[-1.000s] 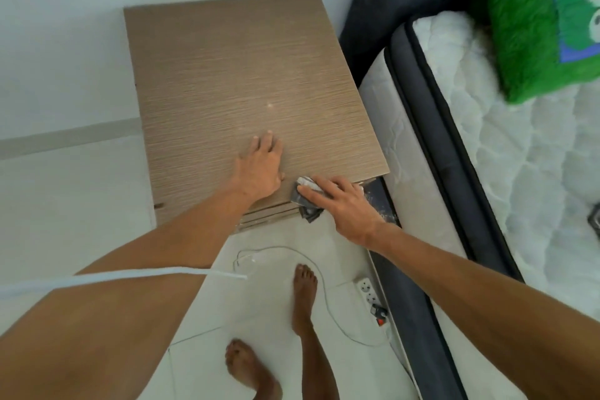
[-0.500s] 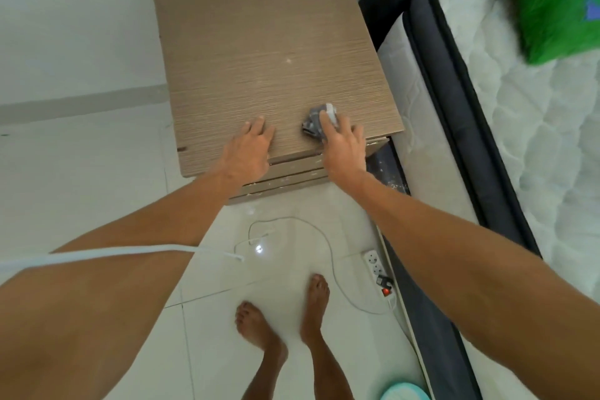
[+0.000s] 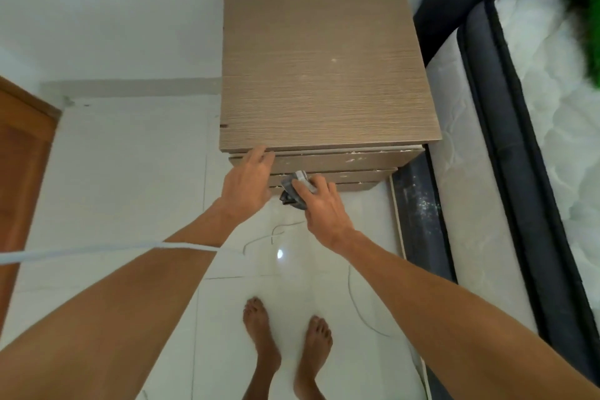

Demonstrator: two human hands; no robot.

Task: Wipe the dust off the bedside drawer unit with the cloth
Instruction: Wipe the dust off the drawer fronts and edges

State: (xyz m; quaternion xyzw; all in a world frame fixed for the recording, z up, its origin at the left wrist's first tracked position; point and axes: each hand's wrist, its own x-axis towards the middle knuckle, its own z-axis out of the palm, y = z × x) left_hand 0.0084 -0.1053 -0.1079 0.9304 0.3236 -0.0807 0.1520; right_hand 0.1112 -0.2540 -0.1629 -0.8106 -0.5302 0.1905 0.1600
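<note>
The bedside drawer unit (image 3: 321, 58) has a brown wood-grain top and stands against the white wall. Its drawer fronts show below the front edge, with pale specks along them. My right hand (image 3: 321, 204) holds a crumpled grey cloth (image 3: 293, 193) against the lower drawer fronts. My left hand (image 3: 246, 182) is at the unit's front left corner, fingers apart and touching the edge just under the top. Part of the cloth is hidden by my fingers.
A bed with a white mattress (image 3: 552, 156) and dark frame (image 3: 418, 204) stands right of the unit. A thin cable (image 3: 360, 312) lies on the white tiled floor near my bare feet (image 3: 285, 351). A brown door (image 3: 22, 172) is at left.
Both hands have come off the top toward me. The cloth has gone from the top's front edge down to the drawer fronts. The camera view has pulled back.
</note>
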